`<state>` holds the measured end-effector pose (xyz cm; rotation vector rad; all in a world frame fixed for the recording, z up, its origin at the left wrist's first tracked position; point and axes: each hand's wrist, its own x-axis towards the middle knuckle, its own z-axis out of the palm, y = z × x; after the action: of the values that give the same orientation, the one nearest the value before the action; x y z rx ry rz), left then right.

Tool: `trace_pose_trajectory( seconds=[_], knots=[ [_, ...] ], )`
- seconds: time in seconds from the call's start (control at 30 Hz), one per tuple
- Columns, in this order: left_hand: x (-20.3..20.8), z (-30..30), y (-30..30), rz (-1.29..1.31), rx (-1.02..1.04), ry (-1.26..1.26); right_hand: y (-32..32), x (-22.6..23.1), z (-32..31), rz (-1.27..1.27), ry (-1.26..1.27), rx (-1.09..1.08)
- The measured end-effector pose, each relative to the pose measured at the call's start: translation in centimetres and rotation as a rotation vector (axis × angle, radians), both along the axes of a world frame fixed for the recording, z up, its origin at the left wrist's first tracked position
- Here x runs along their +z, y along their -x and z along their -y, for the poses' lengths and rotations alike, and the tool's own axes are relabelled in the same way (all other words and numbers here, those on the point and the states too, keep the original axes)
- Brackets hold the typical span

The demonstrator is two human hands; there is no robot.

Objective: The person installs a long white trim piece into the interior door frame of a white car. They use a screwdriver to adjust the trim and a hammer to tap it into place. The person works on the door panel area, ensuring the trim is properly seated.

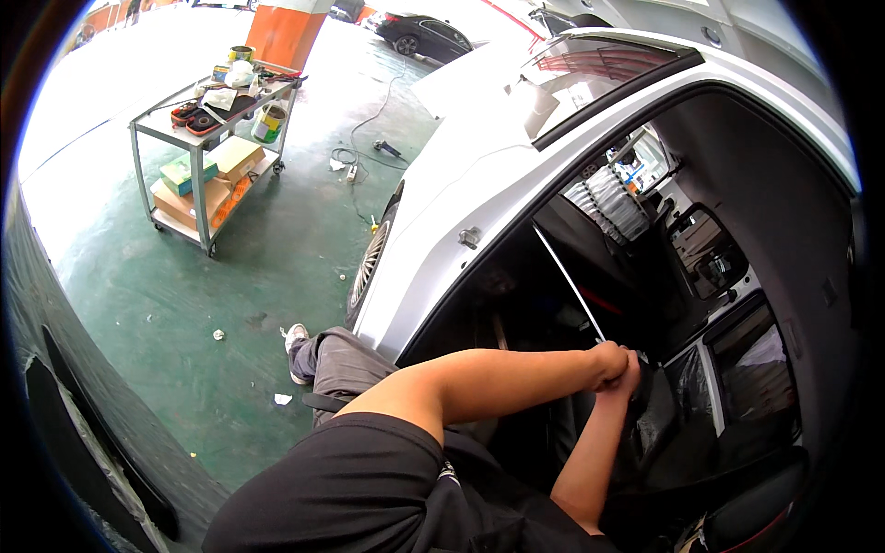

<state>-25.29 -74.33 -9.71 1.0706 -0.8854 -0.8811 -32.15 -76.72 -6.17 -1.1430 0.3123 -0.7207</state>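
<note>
A long, thin, silvery rod [567,278] slants through the open rear door opening of a white car [479,198]. Its near end runs into my closed hands, which meet over the dark interior. My left hand [607,363] has its fingers curled round by the rod's end. Pressed against it, my right hand [631,372] is closed too; its fingers are partly hidden, and I cannot tell whether it grips the rod or the other hand. The rod's far end reaches the dark area near the door frame's edge.
A metal trolley [171,132] with tools, tins and boxes stands at the left. A corded power tool [385,147] and its cable lie on the green floor. The car's rear wheel [373,253] is near my shoe [297,350]. A plastic-draped surface [101,396] borders the left.
</note>
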Motion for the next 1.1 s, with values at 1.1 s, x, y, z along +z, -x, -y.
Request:
trace_pose_trajectory(
  seconds=[1.1],
  knots=[
    [3.8, -8.5, 4.6, -0.004, 0.047, -0.033, 2.5, -1.2, 1.9, 0.083, 0.072, -0.076]
  ],
)
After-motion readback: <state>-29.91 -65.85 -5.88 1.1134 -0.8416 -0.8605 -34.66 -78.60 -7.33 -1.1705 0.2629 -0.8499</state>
